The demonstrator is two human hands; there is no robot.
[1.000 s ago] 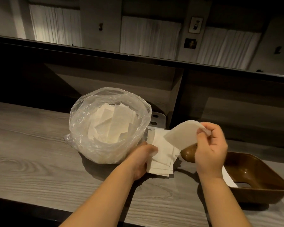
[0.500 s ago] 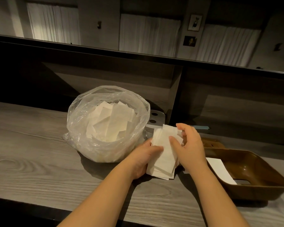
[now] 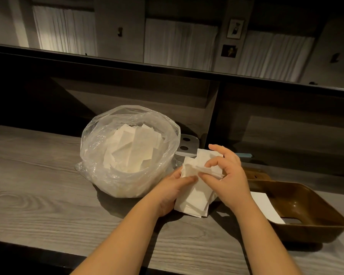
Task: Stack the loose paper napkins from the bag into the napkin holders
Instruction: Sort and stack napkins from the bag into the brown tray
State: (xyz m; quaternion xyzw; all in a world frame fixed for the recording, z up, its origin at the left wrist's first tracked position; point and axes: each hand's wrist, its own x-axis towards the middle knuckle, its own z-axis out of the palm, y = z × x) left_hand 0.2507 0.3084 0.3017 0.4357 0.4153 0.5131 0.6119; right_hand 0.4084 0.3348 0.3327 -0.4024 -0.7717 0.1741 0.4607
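A clear plastic bag (image 3: 99, 155) full of loose white napkins (image 3: 135, 147) stands open on the grey wooden counter. Just right of it my left hand (image 3: 171, 191) grips a stack of white napkins (image 3: 199, 197) from the left side, its lower edge near the counter. My right hand (image 3: 226, 175) pinches the top napkin of that stack between thumb and fingers, crumpling its upper edge. A brown napkin holder (image 3: 310, 217) lies at the right with one white napkin (image 3: 266, 207) inside it.
A second brown holder (image 3: 256, 173) peeks out behind my right hand. A pale metal plate with two dark holes (image 3: 187, 147) sits behind the bag. A dark partition wall (image 3: 127, 96) rises at the counter's back edge. The counter's front edge runs under my forearms.
My right hand brought the single lifted napkin down onto the stack in my left hand and now pinches the stack's top sheet. The bag and holder have not moved.
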